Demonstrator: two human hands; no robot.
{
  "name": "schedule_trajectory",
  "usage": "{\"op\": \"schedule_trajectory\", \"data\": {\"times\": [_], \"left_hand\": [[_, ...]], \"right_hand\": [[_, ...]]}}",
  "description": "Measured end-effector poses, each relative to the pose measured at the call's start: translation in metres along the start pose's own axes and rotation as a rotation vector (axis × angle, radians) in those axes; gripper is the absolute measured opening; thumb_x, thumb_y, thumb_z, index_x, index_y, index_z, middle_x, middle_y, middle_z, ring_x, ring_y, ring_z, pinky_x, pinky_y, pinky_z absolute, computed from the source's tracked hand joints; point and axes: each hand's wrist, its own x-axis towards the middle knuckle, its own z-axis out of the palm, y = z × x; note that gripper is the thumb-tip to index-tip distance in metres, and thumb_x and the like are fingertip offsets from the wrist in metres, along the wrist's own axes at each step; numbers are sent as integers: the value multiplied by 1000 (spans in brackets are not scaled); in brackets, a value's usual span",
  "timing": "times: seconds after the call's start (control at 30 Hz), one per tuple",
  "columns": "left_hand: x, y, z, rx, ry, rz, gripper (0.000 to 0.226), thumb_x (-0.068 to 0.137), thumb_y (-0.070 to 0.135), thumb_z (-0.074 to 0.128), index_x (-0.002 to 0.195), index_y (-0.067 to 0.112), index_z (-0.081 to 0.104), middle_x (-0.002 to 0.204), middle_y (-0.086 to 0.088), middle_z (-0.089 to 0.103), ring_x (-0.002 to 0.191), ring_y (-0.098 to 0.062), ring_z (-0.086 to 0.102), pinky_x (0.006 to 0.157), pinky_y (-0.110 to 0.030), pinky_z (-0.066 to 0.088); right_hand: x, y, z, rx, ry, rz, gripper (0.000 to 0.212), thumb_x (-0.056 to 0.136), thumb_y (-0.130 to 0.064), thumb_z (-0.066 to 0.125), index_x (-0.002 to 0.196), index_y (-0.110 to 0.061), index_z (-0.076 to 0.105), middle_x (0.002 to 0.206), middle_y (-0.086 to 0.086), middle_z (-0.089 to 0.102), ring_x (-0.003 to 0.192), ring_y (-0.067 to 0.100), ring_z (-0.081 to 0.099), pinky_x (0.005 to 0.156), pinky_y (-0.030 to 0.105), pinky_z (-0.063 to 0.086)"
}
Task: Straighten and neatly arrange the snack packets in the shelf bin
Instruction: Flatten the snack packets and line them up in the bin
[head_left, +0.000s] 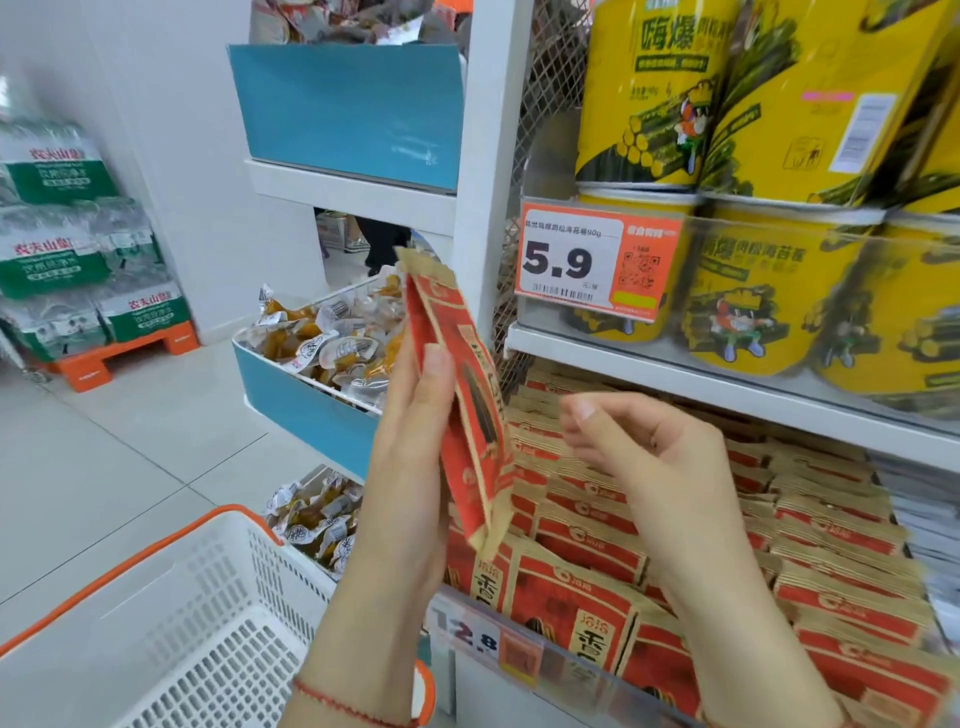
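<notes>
Red-and-kraft packet (457, 395) held upright in left hand (415, 431), lifted above the shelf bin (597, 660). Right hand (639, 457) loose, grasping nothing. Step looks like: re-slotting. Next: find a gap in the rows (675, 519), drop it in squarely.

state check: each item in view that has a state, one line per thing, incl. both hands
left hand: grip on held packet, fingers along its edge
right hand: empty, fingers loosely curled, above the bin
held packet: lifted out of bin, upright, edge-on to camera
packets in shelf bin: standing in rows, leaning back
white basket: nothing visible inside
yellow tubs: stacked, upright
lower blue bin: full of loose, jumbled packs
</notes>
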Motion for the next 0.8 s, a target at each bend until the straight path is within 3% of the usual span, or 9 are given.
{"op": "schedule_trajectory", "data": {"times": [0.07, 0.13, 0.27, 0.47, 0.6, 0.8], "left_hand": [[-4, 2, 3, 20, -91, -8, 59, 83, 50, 59, 137, 30, 50, 111, 10, 72, 100, -5, 69, 80, -24, 58], [-12, 2, 7, 18, -199, -40, 61, 76, 45, 66, 133, 29, 54, 104, 9, 75, 92, -9, 72, 71, -22, 58], [-17, -2, 4, 98, -231, -64, 65, 74, 54, 72, 134, 39, 54, 134, 0, 62, 117, -26, 63, 97, -51, 50], [-21, -13, 13, 241, -275, -7, 61, 62, 57, 73, 121, 45, 62, 121, 13, 67, 113, -14, 64, 97, -47, 51], [-21, -14, 17, 248, -321, -22, 58, 65, 56, 71, 122, 42, 64, 116, 6, 71, 107, -20, 68, 95, -51, 52], [-20, -12, 18, 247, -377, -76, 53, 76, 54, 65, 125, 35, 66, 123, -4, 68, 113, -27, 65, 100, -54, 47]], "right_hand": [[-2, -10, -1, 89, 53, -46, 14, 77, -39, 66, 80, -29, 74, 80, -9, 74, 82, 7, 70, 81, 30, 57], [-3, -16, -3, 134, 71, -68, 20, 71, -44, 63, 78, -29, 74, 79, -9, 74, 80, 7, 70, 80, 26, 57], [-2, -20, -7, 183, 87, -101, 22, 68, -44, 64, 78, -26, 73, 77, -7, 74, 76, 6, 69, 75, 22, 57], [-2, -22, -13, 255, 78, -143, 23, 68, -39, 67, 77, -18, 71, 73, -6, 72, 70, 4, 66, 70, 21, 55], [1, -17, -17, 294, 69, -92, 21, 70, -36, 69, 78, -17, 70, 75, 0, 73, 73, 11, 68, 73, 28, 57], [3, -14, -18, 325, 53, -49, 10, 82, -21, 65, 79, -12, 69, 73, 2, 70, 73, 15, 67, 74, 36, 57]]}}
